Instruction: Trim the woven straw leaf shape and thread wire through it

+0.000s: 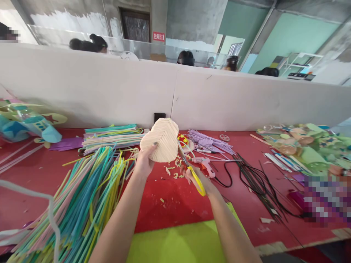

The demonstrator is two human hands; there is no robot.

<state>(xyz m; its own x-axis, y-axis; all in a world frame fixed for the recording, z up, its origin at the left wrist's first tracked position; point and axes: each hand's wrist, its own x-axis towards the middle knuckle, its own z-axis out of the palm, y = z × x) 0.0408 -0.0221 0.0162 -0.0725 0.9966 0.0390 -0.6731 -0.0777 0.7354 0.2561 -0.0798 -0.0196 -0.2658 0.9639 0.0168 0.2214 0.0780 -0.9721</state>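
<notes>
In my left hand I grip a cream, ribbed piece with a lobed outline, raised above the table with my thumb on its near face. It looks built from rows of pipe cleaners. My right hand is closed round yellow-handled scissors, their blades pointing up at the right edge of the cream piece. Whether the blades touch it I cannot tell. Small cream offcuts lie scattered on the red table below. Just right of the scissors rests a pink glue gun.
Bundles of coloured pipe cleaners spread over the left. Purple pipe cleaners and black wires lie to the right. Plastic bottles with paper cut-outs stand far left. A white partition closes the back; people's heads show beyond it.
</notes>
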